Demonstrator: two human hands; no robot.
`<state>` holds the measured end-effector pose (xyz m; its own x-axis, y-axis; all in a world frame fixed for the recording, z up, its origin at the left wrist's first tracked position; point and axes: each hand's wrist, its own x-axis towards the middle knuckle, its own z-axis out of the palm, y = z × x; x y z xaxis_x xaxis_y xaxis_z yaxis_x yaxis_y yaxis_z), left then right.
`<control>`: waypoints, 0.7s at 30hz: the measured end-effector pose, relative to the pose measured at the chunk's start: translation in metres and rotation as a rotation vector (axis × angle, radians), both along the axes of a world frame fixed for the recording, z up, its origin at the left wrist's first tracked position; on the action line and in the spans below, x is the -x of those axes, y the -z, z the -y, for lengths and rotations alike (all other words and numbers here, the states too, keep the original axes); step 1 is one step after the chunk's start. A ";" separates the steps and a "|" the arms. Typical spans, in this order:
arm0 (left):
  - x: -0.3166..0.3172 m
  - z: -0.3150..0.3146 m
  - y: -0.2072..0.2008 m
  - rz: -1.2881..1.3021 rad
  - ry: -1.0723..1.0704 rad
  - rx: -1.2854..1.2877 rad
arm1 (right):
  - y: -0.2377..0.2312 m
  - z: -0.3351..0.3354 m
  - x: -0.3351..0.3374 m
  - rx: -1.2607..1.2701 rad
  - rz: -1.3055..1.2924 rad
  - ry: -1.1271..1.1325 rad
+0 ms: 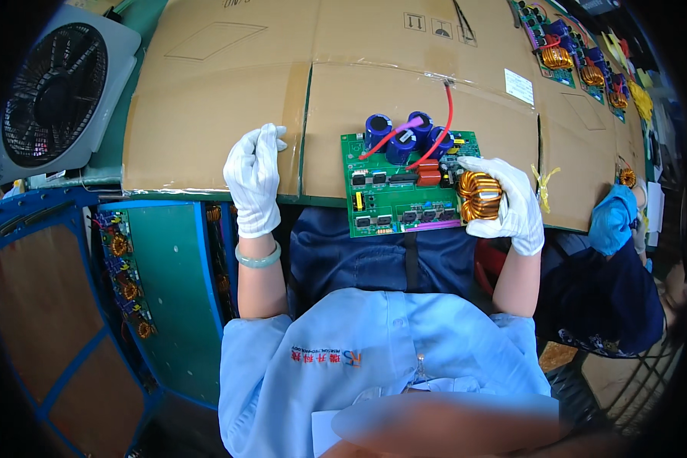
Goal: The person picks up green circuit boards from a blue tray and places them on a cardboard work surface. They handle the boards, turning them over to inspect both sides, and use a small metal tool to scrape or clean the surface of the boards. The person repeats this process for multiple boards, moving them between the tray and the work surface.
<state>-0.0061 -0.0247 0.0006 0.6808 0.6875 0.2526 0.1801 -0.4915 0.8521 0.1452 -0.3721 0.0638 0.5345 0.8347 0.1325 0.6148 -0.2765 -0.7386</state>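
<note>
My right hand (517, 204), in a white glove, grips a green circuit board (385, 202) at its right edge, with thumb and fingers around a copper-wound ring coil (479, 196). The board overhangs the table's near edge above my lap. Several blue cylindrical capacitors (378, 130) stand along its far side, and a red wire (449, 114) arches up from among them. Beside the board, to the left, my gloved left hand (252, 183) is raised over the cardboard. Its fingertips are pressed together, and anything between them is hidden or too small to make out.
Flattened cardboard (221, 99) covers the table. A grey fan (61, 95) stands at the far left. Similar boards (556, 49) lie at the far right, and more sit in a blue-framed rack (168, 290) at lower left. Another person's blue sleeve (612, 217) is at right.
</note>
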 end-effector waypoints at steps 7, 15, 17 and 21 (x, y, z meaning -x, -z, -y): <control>-0.002 0.001 0.001 -0.007 -0.027 -0.007 | 0.019 0.009 0.032 0.034 0.091 0.075; 0.000 0.001 0.003 0.012 -0.013 0.011 | -0.008 0.001 0.023 0.372 -0.031 -0.026; -0.001 0.002 0.003 0.018 -0.016 -0.001 | -0.001 0.003 0.024 0.333 0.019 -0.042; -0.001 0.001 0.003 -0.009 -0.015 -0.025 | 0.006 -0.002 0.031 0.089 0.123 -0.013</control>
